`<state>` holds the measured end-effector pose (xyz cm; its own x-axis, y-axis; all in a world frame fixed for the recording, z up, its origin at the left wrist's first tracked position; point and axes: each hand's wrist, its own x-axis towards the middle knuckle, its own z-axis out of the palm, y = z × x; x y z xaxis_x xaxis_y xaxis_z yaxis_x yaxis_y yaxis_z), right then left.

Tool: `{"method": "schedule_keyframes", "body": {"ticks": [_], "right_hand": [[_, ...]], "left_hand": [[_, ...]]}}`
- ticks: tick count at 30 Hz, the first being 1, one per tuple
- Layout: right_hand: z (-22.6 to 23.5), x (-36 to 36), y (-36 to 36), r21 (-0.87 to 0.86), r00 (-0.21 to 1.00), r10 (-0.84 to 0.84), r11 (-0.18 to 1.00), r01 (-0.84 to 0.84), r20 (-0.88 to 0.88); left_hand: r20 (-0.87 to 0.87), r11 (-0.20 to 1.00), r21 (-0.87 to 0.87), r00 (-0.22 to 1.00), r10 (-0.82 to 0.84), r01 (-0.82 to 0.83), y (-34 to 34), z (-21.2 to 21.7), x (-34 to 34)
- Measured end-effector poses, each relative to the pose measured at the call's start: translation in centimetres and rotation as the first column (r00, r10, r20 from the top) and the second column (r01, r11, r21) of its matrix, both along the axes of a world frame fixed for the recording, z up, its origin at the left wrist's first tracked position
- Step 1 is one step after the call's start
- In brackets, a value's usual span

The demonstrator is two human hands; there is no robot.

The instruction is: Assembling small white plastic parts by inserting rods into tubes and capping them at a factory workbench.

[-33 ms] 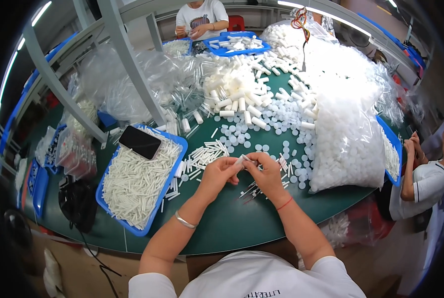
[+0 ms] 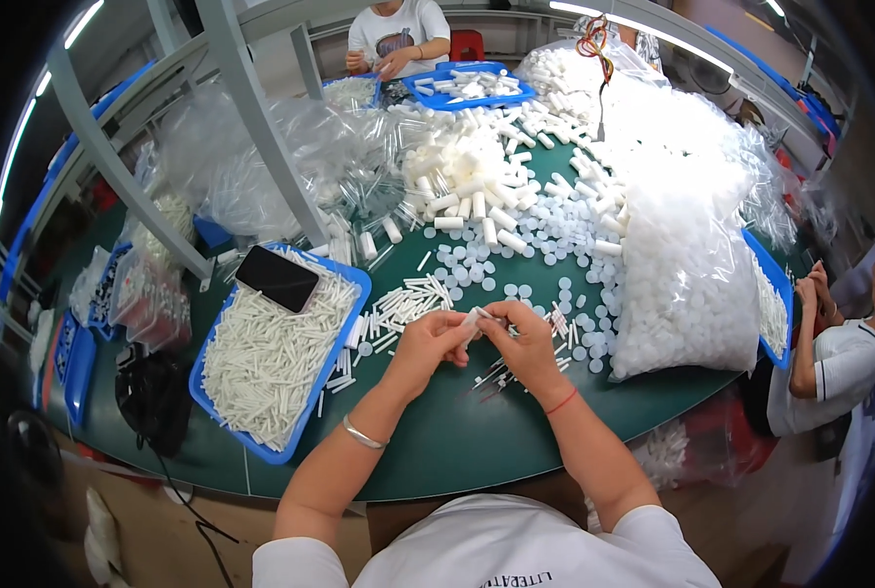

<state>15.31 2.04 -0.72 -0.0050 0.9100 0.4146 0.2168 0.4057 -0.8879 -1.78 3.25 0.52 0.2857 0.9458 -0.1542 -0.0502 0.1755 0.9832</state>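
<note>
The head view looks from above the near edge of the green worktable [image 2: 467, 451], from the left of two cameras worn on the person's head. It faces down and forward across the worktable, upright, its wide fisheye bending straight edges toward a dark rim. The left hand [image 2: 436, 338] and right hand [image 2: 519, 338], above the worktable's near part, are close to the lens; the co-worker [image 2: 398, 31] beyond the worktable's far side is well away.
</note>
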Motion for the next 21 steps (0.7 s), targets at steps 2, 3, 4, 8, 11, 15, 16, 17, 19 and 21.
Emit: {"method": "schedule_keyframes", "body": {"ticks": [2,3,4,8,11,15,16,17,19,21], "right_hand": [[0.1,-0.1,-0.2,0.019,0.999,0.022,1.0,-0.023,0.043],[0.2,-0.2,-0.3,0.039,0.996,0.037,0.998,-0.04,0.083],[0.2,-0.1,-0.3,0.037,0.995,0.044,0.998,-0.047,0.084],[0.0,0.3,0.0,0.038,0.963,0.172,0.982,-0.183,0.205],[-0.9,0.6,0.5,0.153,0.943,0.111,0.974,-0.165,0.314],[-0.8,0.7,0.5,0.298,0.846,0.029,0.929,-0.22,0.532],[-0.8,0.5,0.4,0.295,0.845,0.032,0.929,-0.221,0.534],[-0.7,0.3,0.2,0.303,0.843,0.036,0.924,-0.232,0.536],[-0.5,-0.3,-0.1,0.308,0.841,0.046,0.918,-0.248,0.538],[0.1,-0.8,-0.7,0.156,0.806,0.16,0.942,-0.297,0.57]], "left_hand": [[0.211,0.98,-0.19,0.977,-0.017,0.058,-0.1,-0.4,-1.0],[0.212,0.98,-0.192,0.977,-0.01,0.052,0.0,-0.9,-1.6],[0.232,0.972,-0.217,0.972,-0.044,0.096,0.2,-1.2,-2.2],[0.111,0.978,-0.202,0.994,-0.025,0.047,-0.7,-1.6,-3.2],[-0.067,0.995,-0.093,0.998,0.02,-0.026,-1.1,-1.1,-3.4],[-0.2,1.0,-0.029,0.98,0.004,-0.01,-1.4,-1.2,-3.4],[-0.199,0.999,-0.032,0.98,0.005,-0.011,-1.5,-1.2,-3.4],[-0.214,1.0,-0.014,0.977,-0.007,0.004,-1.5,-1.0,-3.5],[-0.23,1.0,0.001,0.973,-0.015,0.016,-1.6,-1.1,-3.6],[-0.241,0.998,-0.028,0.969,-0.057,0.052,-1.6,-1.3,-3.8]]}}
